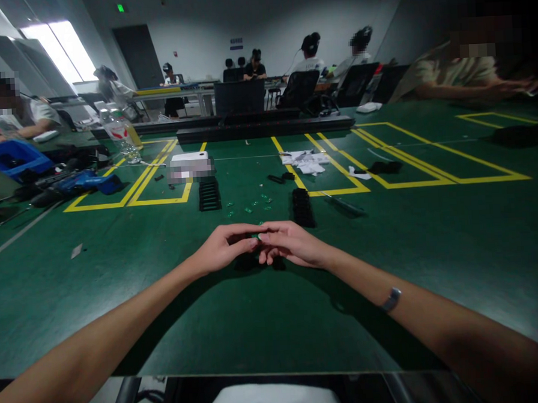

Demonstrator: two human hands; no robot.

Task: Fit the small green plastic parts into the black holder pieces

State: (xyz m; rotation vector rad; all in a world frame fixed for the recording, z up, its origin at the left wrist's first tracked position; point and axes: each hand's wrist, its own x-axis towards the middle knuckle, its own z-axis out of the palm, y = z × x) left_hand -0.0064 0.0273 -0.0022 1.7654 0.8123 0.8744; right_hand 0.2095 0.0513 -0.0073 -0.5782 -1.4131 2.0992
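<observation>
My left hand (221,249) and my right hand (298,243) meet fingertip to fingertip just above the green table. Thumbs and forefingers of both are closed on a small green piece (255,237), mostly covered by the fingers. The right hand's other fingers curl loosely below. Several similar small, shiny green pieces (248,210) lie scattered just beyond the hands. A black slotted rack (209,194) lies beyond my left hand. Near my right hand is a black ribbed block (302,207).
The green table (239,323) carries yellow tape outlines. A screwdriver-like tool (345,206), crumpled white paper (307,161) and a white box-shaped device (189,163) lie farther out. A clear bottle (122,137), a blue bin (12,161) and blue power tools (81,182) occupy the left. People sit around.
</observation>
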